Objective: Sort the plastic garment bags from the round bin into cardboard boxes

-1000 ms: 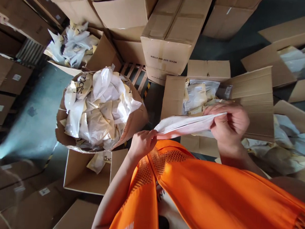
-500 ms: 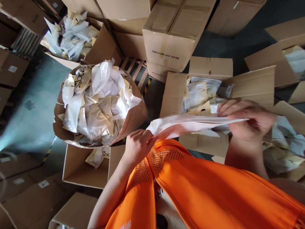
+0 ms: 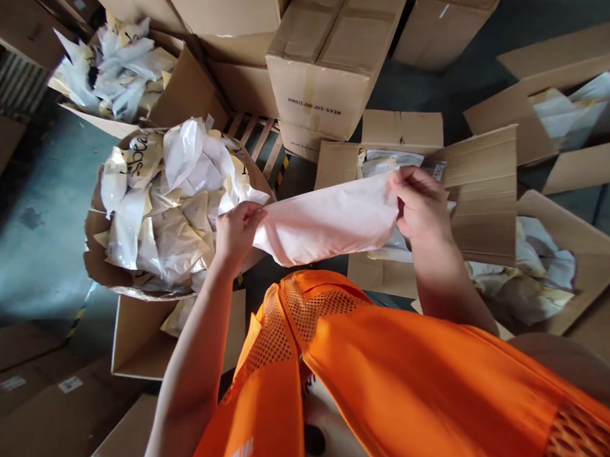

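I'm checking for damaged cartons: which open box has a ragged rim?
The heaped, rounded box beside the left hand: its rim looks torn and uneven, whereas the other open boxes show straight edges.

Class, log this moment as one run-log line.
left hand: holds one end of pale item | right hand: holds other end | nearby: ragged-rimmed carton of bags

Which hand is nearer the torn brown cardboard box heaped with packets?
Left: the left hand overlaps the box in view; the right hand is farther, holding the other end of the flat white item.
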The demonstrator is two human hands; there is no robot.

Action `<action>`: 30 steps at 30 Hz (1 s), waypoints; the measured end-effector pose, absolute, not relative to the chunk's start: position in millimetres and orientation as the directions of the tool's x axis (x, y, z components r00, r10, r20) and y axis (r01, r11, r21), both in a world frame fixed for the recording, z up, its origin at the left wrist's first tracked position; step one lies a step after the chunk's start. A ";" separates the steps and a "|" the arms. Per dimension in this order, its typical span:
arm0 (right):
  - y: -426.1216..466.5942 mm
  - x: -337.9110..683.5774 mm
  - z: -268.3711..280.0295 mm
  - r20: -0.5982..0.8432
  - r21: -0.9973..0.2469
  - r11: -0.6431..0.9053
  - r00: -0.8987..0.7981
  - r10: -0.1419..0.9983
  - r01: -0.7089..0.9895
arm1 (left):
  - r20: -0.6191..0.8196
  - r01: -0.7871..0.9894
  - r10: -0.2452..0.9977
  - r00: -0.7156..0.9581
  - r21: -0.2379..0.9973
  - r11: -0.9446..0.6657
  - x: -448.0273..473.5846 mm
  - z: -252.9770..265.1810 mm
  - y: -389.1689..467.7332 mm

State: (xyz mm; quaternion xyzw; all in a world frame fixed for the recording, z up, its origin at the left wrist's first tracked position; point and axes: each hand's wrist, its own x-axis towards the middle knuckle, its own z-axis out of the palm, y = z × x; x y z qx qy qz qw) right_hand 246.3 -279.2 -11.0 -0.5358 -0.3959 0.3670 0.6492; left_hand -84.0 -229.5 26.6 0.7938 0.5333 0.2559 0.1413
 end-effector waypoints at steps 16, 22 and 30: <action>-327.5 277.6 11.4 0.163 -0.735 0.507 -0.607 0.778 0.451 | 0.405 0.643 0.702 0.585 0.296 -0.706 -90.8 15.2 -373.8; -343.4 151.3 -27.6 0.303 -0.609 0.690 -0.689 0.658 0.392 | 0.215 0.747 0.844 0.491 0.394 -0.535 -48.3 18.6 -365.4; -321.5 233.1 -72.3 0.268 -0.503 0.474 -0.392 0.880 0.723 | 0.325 0.780 0.805 0.497 0.239 -0.578 -80.0 36.8 -356.6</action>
